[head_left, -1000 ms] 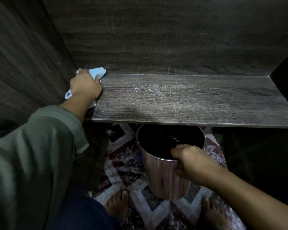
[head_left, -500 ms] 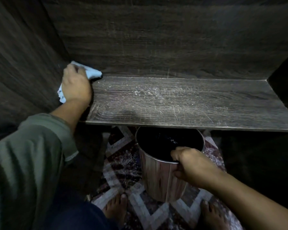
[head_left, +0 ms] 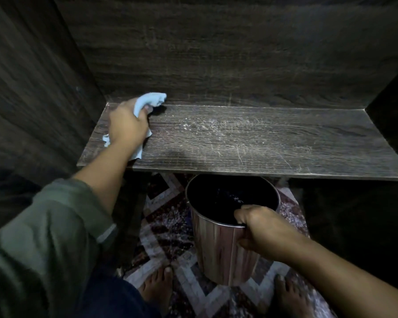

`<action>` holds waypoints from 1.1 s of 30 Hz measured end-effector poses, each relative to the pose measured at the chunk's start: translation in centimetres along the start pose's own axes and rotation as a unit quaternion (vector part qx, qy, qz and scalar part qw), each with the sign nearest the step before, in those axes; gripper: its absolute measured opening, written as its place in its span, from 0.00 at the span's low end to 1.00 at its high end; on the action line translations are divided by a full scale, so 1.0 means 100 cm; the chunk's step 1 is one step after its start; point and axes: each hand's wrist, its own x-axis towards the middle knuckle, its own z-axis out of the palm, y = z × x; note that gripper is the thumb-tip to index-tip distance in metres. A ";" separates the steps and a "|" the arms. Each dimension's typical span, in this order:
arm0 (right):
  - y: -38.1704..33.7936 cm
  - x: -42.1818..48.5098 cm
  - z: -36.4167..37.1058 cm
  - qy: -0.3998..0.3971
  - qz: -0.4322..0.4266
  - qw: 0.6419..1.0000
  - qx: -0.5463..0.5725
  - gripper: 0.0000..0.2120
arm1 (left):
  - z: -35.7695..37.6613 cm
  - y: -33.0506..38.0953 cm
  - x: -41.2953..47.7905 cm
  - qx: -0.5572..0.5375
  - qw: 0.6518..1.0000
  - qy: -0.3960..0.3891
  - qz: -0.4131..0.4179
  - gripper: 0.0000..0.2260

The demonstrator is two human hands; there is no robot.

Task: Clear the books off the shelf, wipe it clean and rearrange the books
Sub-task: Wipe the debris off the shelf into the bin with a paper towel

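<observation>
Gripping a crumpled light-blue cloth [head_left: 151, 101], the left hand [head_left: 128, 125] sits at the back left corner of the dark wood-grain shelf board [head_left: 262, 143]. Its fingers are curled round the fabric. One bunched end pokes out toward the back panel, and a loose edge trails under the wrist onto the board. The cloth touches the shelf surface.

The shelf spans an alcove of dark wood-grain panels [head_left: 216, 53], with walls on the left, on the right and behind. Pale dusty speckles [head_left: 207, 125] and fine scratches mark the middle of the board, right of the cloth and apart from it. An olive-green sleeve [head_left: 44, 237] covers the left arm, stopping short of the wrist.

The right hand [head_left: 264, 230] is lower, in front of the shelf's front edge — clamped on the near rim of a cylindrical bin with wood-patterned sides and a metal rim [head_left: 218, 253]. Its fingers hook inside and the thumb presses the outer wall. The bin's interior is dark and its contents cannot be made out. Whether the bin stands or hangs from the hand, I cannot tell.

Below lies a maroon-and-white geometric rug [head_left: 168, 226], with two bare feet [head_left: 157, 288] on it, one either side of the bin's base.
</observation>
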 end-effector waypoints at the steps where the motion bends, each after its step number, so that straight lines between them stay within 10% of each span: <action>1: 0.000 0.000 0.000 0.003 -0.001 1.000 0.004 0.15 | 0.003 0.002 -0.004 0.022 0.999 0.038 0.018 0.16; 4: 0.001 0.001 0.001 0.008 -0.003 1.000 0.005 0.13 | -0.004 -0.007 0.005 0.155 0.980 0.128 0.006 0.20; 8: 0.003 -0.001 0.001 0.002 0.001 1.000 0.008 0.17 | -0.006 -0.029 0.032 0.267 0.963 -0.009 -0.034 0.20; 18: 0.002 -0.002 0.004 -0.001 0.008 1.000 0.009 0.16 | -0.021 0.021 -0.002 0.015 0.990 -0.064 -0.127 0.17; 22: 0.002 0.000 0.004 0.000 -0.001 1.000 0.010 0.15 | -0.038 -0.002 -0.006 0.193 0.978 0.074 -0.009 0.17; 25: 0.002 -0.002 0.003 -0.002 -0.004 1.000 0.014 0.15 | -0.039 -0.037 -0.015 0.230 0.971 0.029 0.056 0.19; 33: 0.005 -0.002 0.009 -0.009 0.010 1.000 0.015 0.18 | -0.019 0.032 -0.047 -0.005 0.977 0.047 -0.208 0.18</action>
